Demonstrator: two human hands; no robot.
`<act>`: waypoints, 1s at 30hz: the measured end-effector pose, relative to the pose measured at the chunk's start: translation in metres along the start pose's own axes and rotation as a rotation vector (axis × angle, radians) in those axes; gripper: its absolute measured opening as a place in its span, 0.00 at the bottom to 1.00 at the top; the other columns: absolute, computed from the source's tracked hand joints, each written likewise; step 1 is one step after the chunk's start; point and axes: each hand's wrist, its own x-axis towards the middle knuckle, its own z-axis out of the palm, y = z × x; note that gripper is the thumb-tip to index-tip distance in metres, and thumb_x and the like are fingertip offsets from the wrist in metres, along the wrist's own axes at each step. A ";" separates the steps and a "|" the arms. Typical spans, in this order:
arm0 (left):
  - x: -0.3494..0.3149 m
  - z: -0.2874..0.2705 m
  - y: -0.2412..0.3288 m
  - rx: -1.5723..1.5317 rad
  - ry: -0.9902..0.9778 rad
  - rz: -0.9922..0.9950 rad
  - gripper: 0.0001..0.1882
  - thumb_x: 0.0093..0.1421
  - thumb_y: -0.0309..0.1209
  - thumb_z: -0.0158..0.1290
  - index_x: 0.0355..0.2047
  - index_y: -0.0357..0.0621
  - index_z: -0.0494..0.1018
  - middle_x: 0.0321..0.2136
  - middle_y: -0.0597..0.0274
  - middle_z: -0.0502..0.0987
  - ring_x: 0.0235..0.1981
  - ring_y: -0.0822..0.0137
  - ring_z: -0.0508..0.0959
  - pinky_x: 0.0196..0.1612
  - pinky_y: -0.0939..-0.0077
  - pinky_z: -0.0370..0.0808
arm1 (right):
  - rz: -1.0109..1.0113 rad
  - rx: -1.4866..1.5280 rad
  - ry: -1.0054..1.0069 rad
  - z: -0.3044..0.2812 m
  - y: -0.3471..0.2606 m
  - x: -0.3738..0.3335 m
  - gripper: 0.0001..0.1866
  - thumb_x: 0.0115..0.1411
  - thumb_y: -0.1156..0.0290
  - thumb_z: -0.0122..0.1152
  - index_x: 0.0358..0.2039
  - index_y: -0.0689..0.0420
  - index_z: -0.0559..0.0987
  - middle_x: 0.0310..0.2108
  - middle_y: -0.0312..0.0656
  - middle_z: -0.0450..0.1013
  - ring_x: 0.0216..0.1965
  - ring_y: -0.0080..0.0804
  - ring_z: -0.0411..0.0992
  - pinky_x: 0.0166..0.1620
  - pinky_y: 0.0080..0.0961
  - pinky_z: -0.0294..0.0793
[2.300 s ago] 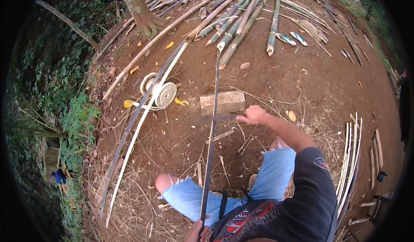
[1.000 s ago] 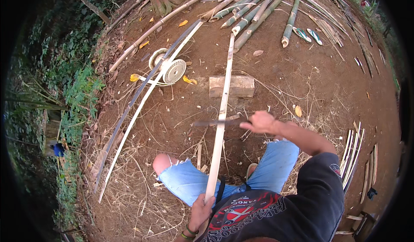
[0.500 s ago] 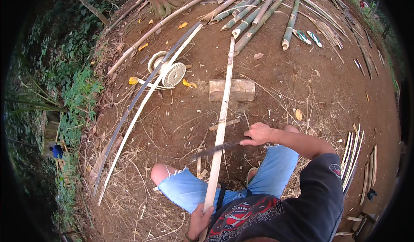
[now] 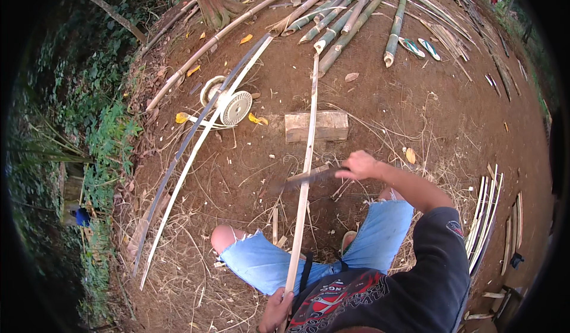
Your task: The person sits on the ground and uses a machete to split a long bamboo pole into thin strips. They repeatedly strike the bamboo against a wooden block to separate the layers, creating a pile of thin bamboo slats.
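Note:
My left hand [image 4: 276, 309] grips the near end of a long pale bamboo strip [image 4: 298, 220] close to my waist. The strip runs away from me over a wooden block [image 4: 330, 126], its far end by the bamboo poles. In my right hand [image 4: 360, 166], fingers closed around the handle, is a dark knife [image 4: 320, 177] with a long blade, blurred by motion. It points left and crosses the strip just on my side of the block. Whether the blade touches the strip I cannot tell.
Green bamboo poles [image 4: 356, 21] lie fanned out at the far side. Left of the block are a pale slotted wheel-like object [image 4: 236, 108] and two long strips [image 4: 196, 149]. Flip-flops [image 4: 411, 47] rest far right, cut strips [image 4: 484, 217] nearer right. Dry shavings litter the ground.
My right hand and the knife have moved away from me along the strip, toward the block. The strip shows a narrower face now. My left hand keeps its hold near my waist.

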 end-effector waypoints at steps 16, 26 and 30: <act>-0.017 -0.002 -0.013 -0.347 0.039 -0.056 0.12 0.72 0.36 0.48 0.50 0.43 0.72 0.18 0.76 0.62 0.18 0.81 0.61 0.19 0.81 0.54 | 0.432 0.097 0.271 0.009 0.073 0.004 0.45 0.65 0.31 0.38 0.25 0.65 0.82 0.26 0.60 0.78 0.33 0.56 0.79 0.43 0.49 0.79; -0.025 -0.019 -0.041 0.162 0.199 0.129 0.21 0.70 0.36 0.52 0.59 0.40 0.70 0.36 0.65 0.75 0.34 0.75 0.73 0.35 0.80 0.69 | 0.567 0.108 0.199 0.013 0.069 0.018 0.45 0.65 0.29 0.37 0.20 0.61 0.81 0.23 0.54 0.78 0.30 0.52 0.79 0.39 0.46 0.80; -0.012 -0.024 -0.080 -0.143 0.217 -0.018 0.21 0.69 0.38 0.53 0.59 0.42 0.70 0.37 0.65 0.76 0.36 0.73 0.75 0.37 0.79 0.72 | 0.478 0.070 0.229 -0.006 0.064 0.033 0.46 0.65 0.28 0.35 0.22 0.62 0.81 0.23 0.54 0.77 0.29 0.52 0.79 0.41 0.47 0.80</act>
